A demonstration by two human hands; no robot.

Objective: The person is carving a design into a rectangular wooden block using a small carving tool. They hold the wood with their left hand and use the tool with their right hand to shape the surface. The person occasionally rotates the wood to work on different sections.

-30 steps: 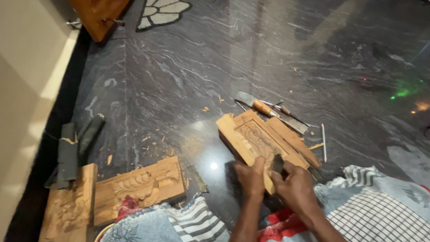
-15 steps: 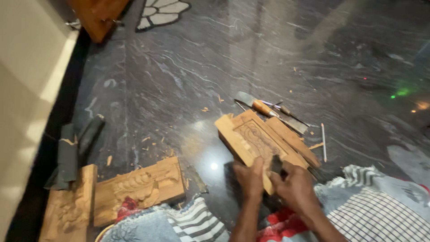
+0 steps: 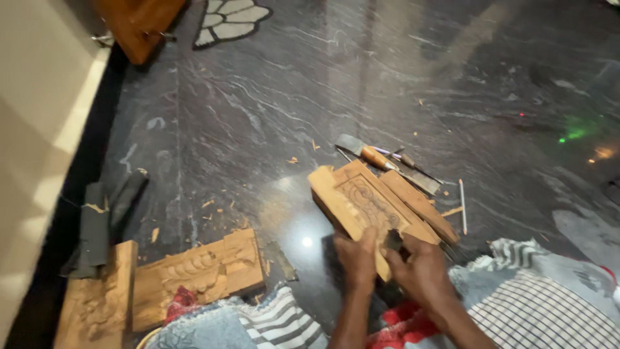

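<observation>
On the dark marble floor (image 3: 271,110) in front of me lies the carved panel (image 3: 371,207), tilted on a diagonal, its near end under my hands. My left hand (image 3: 357,258) clasps the panel's near edge, fingers curled over the raised rim and thumb pressed to the wood. My right hand (image 3: 423,271) is clenched around a dark tool (image 3: 392,240), of which only a short stub shows above my fist, its tip resting on the carved face just beside my left thumb. Beyond the panel's far end lie a chisel (image 3: 365,152) with an orange-brown handle and a few thinner tools (image 3: 413,169), close together and just touching the frame; a thin pale stick (image 3: 462,205) lies apart to the right. Wood chips are scattered over the marble. Well to the left, a second carved block (image 3: 197,274) lies beside a third plank (image 3: 93,304), with dark rolled sheets (image 3: 97,226) near the wall. Striped and checked cloths (image 3: 536,304) cover my legs at the bottom edge.
</observation>
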